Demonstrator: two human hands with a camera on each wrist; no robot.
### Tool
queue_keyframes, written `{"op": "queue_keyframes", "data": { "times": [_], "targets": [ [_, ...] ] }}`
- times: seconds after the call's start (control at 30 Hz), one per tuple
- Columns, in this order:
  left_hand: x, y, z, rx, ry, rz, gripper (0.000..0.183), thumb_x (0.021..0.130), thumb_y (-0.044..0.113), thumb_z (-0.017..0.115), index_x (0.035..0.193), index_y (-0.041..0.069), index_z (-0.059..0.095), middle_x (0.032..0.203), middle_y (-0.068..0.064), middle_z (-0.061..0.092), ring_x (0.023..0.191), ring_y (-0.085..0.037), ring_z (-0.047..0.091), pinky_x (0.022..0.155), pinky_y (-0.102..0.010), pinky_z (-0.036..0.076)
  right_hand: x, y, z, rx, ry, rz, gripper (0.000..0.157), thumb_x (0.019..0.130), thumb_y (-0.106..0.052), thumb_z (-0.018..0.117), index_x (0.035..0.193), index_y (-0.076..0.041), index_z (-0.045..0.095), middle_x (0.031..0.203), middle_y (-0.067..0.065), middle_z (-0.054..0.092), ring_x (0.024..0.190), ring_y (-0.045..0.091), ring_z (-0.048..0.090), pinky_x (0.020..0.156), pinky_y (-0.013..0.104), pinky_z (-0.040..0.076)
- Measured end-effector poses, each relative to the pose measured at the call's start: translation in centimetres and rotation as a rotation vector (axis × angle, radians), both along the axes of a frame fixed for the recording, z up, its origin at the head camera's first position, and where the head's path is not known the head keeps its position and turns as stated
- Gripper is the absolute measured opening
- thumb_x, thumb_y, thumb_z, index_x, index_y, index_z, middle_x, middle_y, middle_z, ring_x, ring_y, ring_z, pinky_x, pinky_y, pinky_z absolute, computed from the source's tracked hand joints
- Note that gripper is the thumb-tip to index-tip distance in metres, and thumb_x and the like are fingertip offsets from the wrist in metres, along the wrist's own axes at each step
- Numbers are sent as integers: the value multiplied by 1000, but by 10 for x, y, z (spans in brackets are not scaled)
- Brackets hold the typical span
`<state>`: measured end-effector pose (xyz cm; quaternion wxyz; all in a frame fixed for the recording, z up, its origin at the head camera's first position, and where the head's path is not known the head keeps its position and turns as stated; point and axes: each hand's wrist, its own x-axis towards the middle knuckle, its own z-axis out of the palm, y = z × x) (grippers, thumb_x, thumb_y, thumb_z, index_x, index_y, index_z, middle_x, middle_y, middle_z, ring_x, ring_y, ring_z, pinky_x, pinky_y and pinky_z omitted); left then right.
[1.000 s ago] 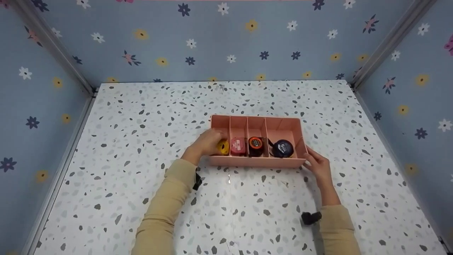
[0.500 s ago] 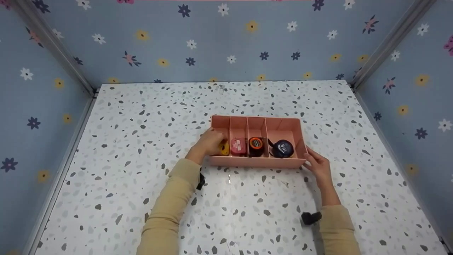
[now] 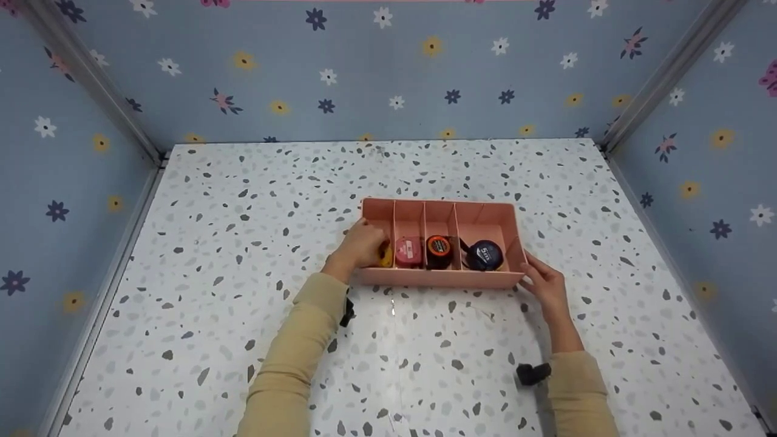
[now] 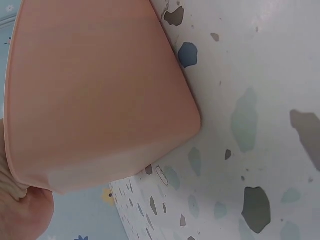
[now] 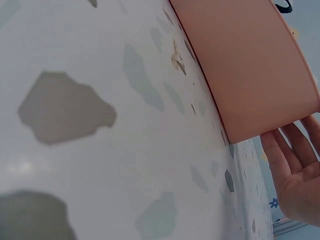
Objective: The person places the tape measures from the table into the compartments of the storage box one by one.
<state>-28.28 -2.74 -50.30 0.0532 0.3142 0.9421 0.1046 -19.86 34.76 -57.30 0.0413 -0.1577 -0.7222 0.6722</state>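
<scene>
A pink divided box [image 3: 437, 279] stands on the speckled table. My left hand [image 3: 361, 244] reaches over its left end and grips a yellow tape measure [image 3: 386, 255] in the leftmost compartment, covering most of it. In the left wrist view, part of that hand [image 4: 25, 210] shows at the box rim, its fingertips hidden behind the wall. At the opposite end, my right hand [image 3: 546, 285] rests its fairly straight fingers against the box's outer wall. Across the other compartments lie a pink tape measure [image 3: 408, 251], a black-and-orange one [image 3: 439, 251] and a dark blue "5m" one [image 3: 485, 255].
White speckled tabletop [image 3: 243, 315] surrounds the box. Blue flowered panels [image 3: 376, 73] close in the back and both sides. A black wrist device [image 3: 533, 374] sits by the right sleeve.
My left hand has shifted slightly right and deeper into the leftmost compartment, covering more of the yellow tape measure. The right hand and the box have stayed in place.
</scene>
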Motion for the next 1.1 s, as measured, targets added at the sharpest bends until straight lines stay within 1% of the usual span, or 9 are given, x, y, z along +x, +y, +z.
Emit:
{"op": "queue_keyframes", "data": {
  "times": [0.1, 0.3, 0.5, 0.67, 0.73, 0.83, 0.9, 1.03, 1.1],
  "targets": [
    [1, 0, 0, -12, 2, 6, 4, 69, 8, 67, 73, 9, 66, 70, -2, 63, 72, -20, 57, 91, -36, 31, 0, 0, 0, 6, 0, 3, 62, 72, -44, 68, 124, -14, 53, 130, 3, 46, 116, 21, 45, 76, 26, 49],
    [1, 1, 0, 8, 15, 14, 5, 70, 7, 66, 74, 8, 67, 67, -2, 63, 68, -20, 55, 89, -36, 33, 1, 0, 1, -19, 32, 17, 66, 70, -46, 69, 124, -13, 53, 130, 6, 46, 116, 22, 45, 73, 25, 50],
    [1, 1, 0, -8, 2, 11, 4, 70, 7, 66, 73, 8, 66, 68, -2, 63, 69, -19, 55, 89, -35, 33, 1, 0, 0, 0, 17, 23, 68, 70, -48, 69, 125, -13, 52, 131, 4, 45, 117, 23, 44, 75, 25, 49],
    [1, 1, 1, 6, -1, -3, 9, 65, 6, 68, 74, 8, 66, 73, -3, 64, 76, -21, 58, 92, -35, 32, 0, 1, 0, 16, 8, 16, 63, 73, -44, 67, 126, -13, 52, 131, 3, 45, 117, 23, 44, 75, 25, 49],
    [2, 0, 2, 14, -14, -1, 11, 65, 7, 70, 76, 8, 66, 76, -3, 65, 79, -21, 58, 93, -35, 31, 0, 0, -1, 18, 9, 15, 62, 74, -43, 67, 126, -13, 52, 131, 4, 45, 117, 23, 44, 74, 25, 49],
    [2, 0, 3, 17, -30, 0, 15, 67, 10, 72, 81, 7, 67, 81, -4, 66, 83, -21, 58, 95, -35, 30, 0, 0, -1, 35, 12, 19, 65, 73, -45, 67, 126, -12, 52, 131, 5, 46, 117, 24, 44, 74, 25, 49],
    [3, -1, 3, 19, -40, -1, 18, 68, 12, 73, 84, 7, 67, 83, -4, 66, 85, -21, 58, 96, -35, 29, 0, 0, -1, 27, 15, 21, 66, 72, -46, 68, 126, -12, 52, 131, 6, 45, 116, 24, 44, 74, 25, 49],
    [4, -1, 4, 38, -56, -7, 20, 69, 13, 73, 86, 7, 66, 84, -4, 66, 85, -21, 58, 99, -38, 27, -1, 2, -1, 25, 21, 14, 59, 73, -43, 68, 124, -16, 54, 129, 5, 48, 110, 18, 50, 73, 27, 50],
    [5, -1, 5, 57, -61, -13, 18, 70, 13, 72, 86, 7, 65, 84, -3, 65, 84, -20, 58, 100, -39, 25, -2, 5, -3, 29, 41, 29, 55, 76, -39, 67, 123, -15, 55, 128, 7, 49, 104, 16, 54, 71, 27, 51]
  ]
}}
